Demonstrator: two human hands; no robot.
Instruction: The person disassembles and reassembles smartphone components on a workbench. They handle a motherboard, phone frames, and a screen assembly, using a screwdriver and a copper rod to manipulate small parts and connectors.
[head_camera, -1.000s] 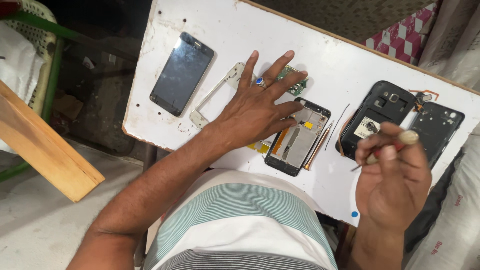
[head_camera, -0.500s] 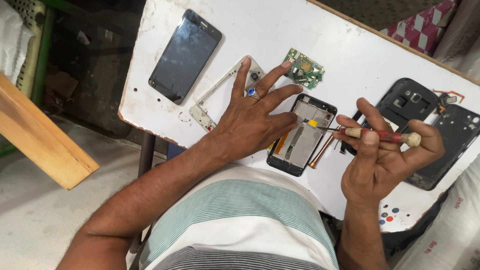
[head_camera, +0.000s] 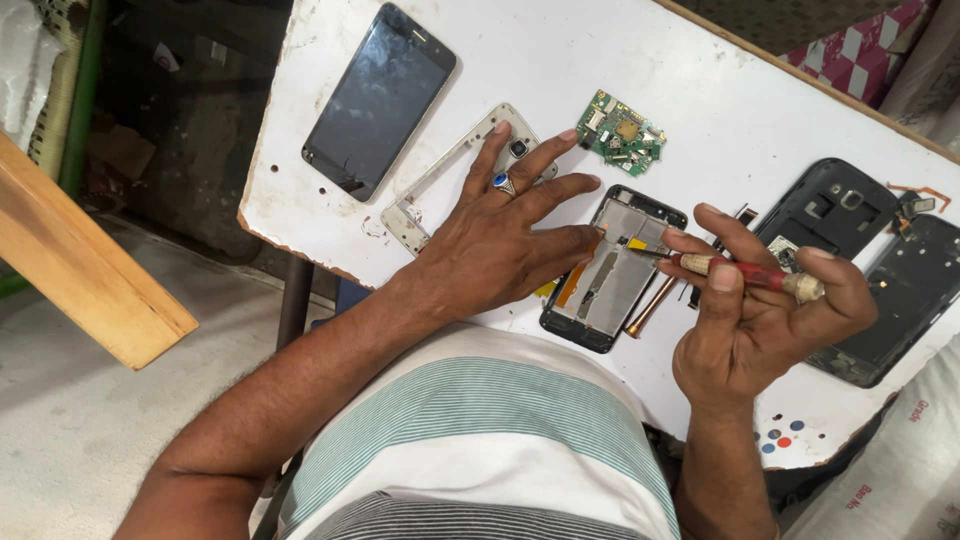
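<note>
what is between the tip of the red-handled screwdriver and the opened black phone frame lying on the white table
Nothing visible. The right hand holds the red-handled screwdriver with its tip over the opened black phone frame. The left hand lies flat beside the frame, fingertips at its left edge, clear of the tip.

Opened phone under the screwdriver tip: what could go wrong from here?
1. The screwdriver tip could slip across the opened phone and scratch its exposed parts.
2. The green circuit board lies loose beside the left hand; a finger could knock it.
3. The phone sits near the table edge and might slide off.
</note>
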